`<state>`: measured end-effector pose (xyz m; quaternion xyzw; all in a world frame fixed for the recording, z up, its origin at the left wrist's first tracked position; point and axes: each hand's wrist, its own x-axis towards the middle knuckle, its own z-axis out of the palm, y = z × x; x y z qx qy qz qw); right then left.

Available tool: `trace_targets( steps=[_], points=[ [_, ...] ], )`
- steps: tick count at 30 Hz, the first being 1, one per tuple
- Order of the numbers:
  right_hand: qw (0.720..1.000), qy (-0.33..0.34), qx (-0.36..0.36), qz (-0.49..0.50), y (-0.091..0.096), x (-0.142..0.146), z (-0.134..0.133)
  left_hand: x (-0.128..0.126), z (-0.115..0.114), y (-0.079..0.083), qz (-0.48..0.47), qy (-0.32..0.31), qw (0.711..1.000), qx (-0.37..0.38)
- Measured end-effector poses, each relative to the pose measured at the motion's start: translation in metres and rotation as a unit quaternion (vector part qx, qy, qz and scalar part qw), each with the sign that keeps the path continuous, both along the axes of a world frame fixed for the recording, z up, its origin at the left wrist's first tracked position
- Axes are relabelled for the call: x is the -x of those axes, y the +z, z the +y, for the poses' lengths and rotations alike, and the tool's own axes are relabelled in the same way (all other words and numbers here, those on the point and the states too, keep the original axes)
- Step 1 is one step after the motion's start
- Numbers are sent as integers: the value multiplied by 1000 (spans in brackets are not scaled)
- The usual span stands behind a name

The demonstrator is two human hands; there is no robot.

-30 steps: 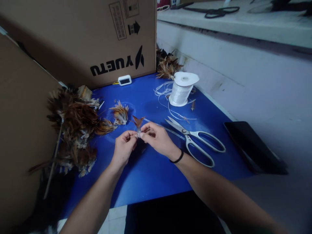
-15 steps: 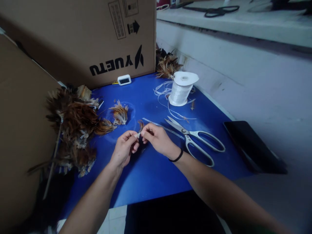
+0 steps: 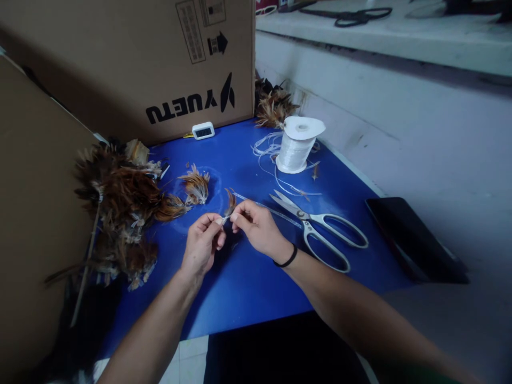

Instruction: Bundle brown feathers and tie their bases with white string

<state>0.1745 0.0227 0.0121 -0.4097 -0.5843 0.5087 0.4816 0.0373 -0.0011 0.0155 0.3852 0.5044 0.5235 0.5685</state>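
The small brown feather (image 3: 230, 200) is rust-coloured with darker edges and a pale, whitish quill end. It stands nearly upright, with its quill end pinched between the fingertips of the left hand (image 3: 201, 246) and the right hand (image 3: 258, 229), just above the blue table (image 3: 248, 288).

1. The brand word "YUETU" (image 3: 182, 106) was printed in bold black capitals on the side of the cardboard box (image 3: 120, 64); it was seen upside down.
2. A black leaf-shaped logo (image 3: 227, 93) was set just beside that word on the same side.
3. A solid black arrow sign (image 3: 217, 44) was printed higher up and was seen pointing right.
4. A framed panel of small print (image 3: 192, 32) and a second one (image 3: 214, 10) were printed near the arrow; no line could be read.
5. The display of the small white device (image 3: 203, 130) could not be read.
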Motion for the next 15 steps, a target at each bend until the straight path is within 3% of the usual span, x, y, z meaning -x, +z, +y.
trace_targets(
  steps=[3,9,15],
  points=[
    [998,15,25,47,-1,0,2,-2,0,-3,23,15,999,-39],
    [975,91,175,102,0,1,2,0,-1,-9,114,-12,989,-93],
    [980,49,169,92,-3,0,4,2,0,-11,145,-14,986,-81]
  ],
)
